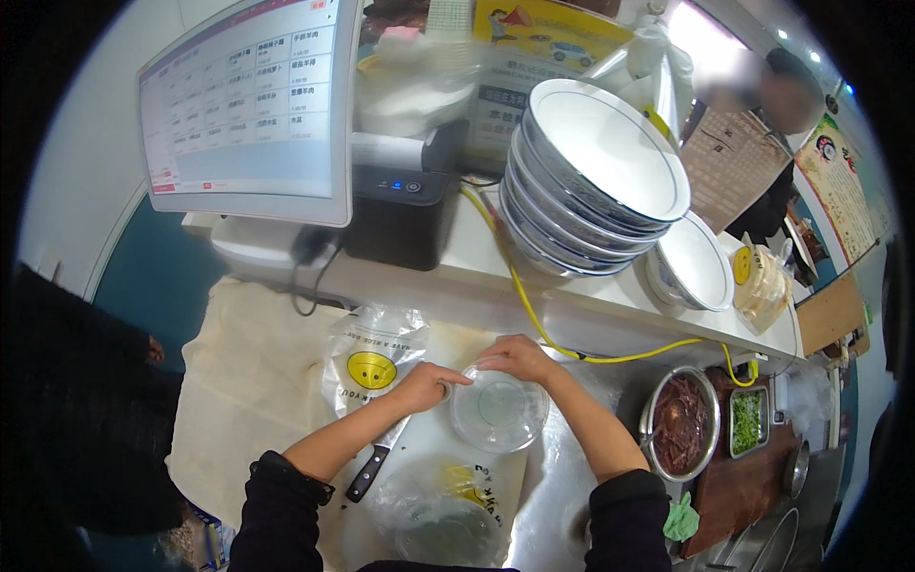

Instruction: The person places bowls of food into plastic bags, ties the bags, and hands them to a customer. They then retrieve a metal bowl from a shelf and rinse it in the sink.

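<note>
In front of me a round clear plastic container (pixel 495 422) stands on the white cutting board (pixel 429 468). My right hand (pixel 520 359) grips its far rim. On its left rim is my left hand (pixel 423 386), index finger stretched along the edge and the other fingers curled. Beneath my left forearm lies a kitchen knife (pixel 369 473) with a black riveted handle, its blade partly hidden. A clear plastic bag with a yellow smiley (pixel 372 368) lies flat beyond the left wrist. Nearer to me, another smiley bag (pixel 465 486) surrounds a second clear round container (pixel 447 533).
Beige cloth (pixel 246 400) covers the left side. On the shelf ahead are a screen (pixel 243 114), a receipt printer (pixel 400 207), stacked bowls (pixel 593 186) and a yellow cable (pixel 532 307). Rightward sit a bowl of sliced meat (pixel 679 425) and chopped greens (pixel 748 422). A person (pixel 779 143) stands beyond.
</note>
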{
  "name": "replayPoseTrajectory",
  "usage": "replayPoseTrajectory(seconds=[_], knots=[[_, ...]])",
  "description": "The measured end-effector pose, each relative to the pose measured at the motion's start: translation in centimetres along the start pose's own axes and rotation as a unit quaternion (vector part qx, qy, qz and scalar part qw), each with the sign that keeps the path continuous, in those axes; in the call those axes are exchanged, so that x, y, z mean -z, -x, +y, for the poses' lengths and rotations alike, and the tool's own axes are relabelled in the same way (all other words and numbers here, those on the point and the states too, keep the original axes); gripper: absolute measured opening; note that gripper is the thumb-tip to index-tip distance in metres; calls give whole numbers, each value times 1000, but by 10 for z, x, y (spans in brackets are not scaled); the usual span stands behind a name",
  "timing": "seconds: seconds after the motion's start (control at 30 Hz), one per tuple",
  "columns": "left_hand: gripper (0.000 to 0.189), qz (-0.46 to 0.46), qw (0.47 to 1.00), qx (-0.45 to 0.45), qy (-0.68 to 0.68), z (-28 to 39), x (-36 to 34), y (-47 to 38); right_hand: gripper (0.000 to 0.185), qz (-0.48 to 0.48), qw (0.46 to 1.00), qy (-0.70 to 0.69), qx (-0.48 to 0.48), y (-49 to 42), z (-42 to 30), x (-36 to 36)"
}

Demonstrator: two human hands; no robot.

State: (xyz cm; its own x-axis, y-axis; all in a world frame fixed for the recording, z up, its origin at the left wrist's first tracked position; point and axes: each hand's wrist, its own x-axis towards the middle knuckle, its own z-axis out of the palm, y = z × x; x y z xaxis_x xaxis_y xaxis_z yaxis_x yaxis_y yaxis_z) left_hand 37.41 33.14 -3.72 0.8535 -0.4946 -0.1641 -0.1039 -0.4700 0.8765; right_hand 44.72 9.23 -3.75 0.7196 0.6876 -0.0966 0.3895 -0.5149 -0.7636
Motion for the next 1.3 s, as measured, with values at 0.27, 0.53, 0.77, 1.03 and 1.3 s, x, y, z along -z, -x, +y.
replayPoseTrajectory(seconds=[0.27,0.53,0.77,1.03,1.3], knots=[[76,26,977,24,209,-16,12,26,21,152,977,-93,-120,26,12,-13],[77,62,968,104,219,-28,22,165,35,348,901,-119,-232,56,13,-41],[69,74,989,44,117,10,-36,178,38,493,816,-55,-295,66,-5,-71],[61,148,986,19,70,10,-69,111,38,622,651,-41,-434,62,-38,-107],[49,231,973,12,2,-1,-45,73,36,502,721,-306,-366,105,-38,-132]])
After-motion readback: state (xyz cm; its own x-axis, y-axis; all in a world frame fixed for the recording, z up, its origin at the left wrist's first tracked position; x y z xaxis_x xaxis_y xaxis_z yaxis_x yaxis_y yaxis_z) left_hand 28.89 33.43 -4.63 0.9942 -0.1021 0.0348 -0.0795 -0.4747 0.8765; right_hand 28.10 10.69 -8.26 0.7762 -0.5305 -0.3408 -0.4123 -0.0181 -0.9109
